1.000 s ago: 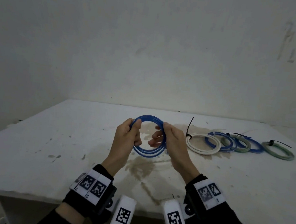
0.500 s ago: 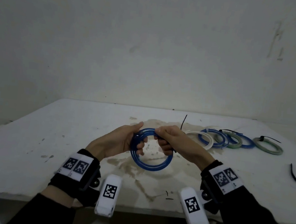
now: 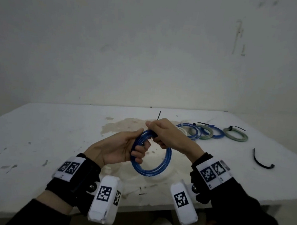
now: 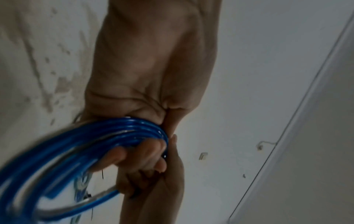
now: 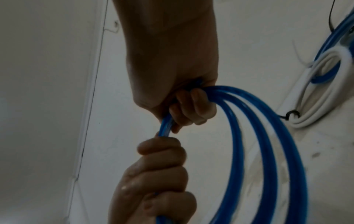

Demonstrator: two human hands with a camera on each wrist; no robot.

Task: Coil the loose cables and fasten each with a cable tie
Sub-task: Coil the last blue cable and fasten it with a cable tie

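A blue cable coil (image 3: 151, 154) is held upright above the white tabletop (image 3: 32, 133) by both hands. The left hand (image 3: 120, 149) is wrapped around the coil's left side, fingers curled through the ring; the right hand (image 3: 167, 134) is clenched on the top of the coil just beside it, the two hands nearly touching. In the right wrist view several blue strands (image 5: 268, 151) are seen fanning out below the clenched fingers (image 5: 193, 106). Further right on the tabletop a row of tied coils is laid: white (image 5: 325, 97), blue (image 3: 188, 129), green (image 3: 201, 131), blue (image 3: 215, 133) and green (image 3: 235, 135). A loose black cable tie (image 3: 260, 161) is lying apart near the right edge. No readable writing is shown; only black-and-white square code markers (image 3: 104, 193) are seen on the wrist units
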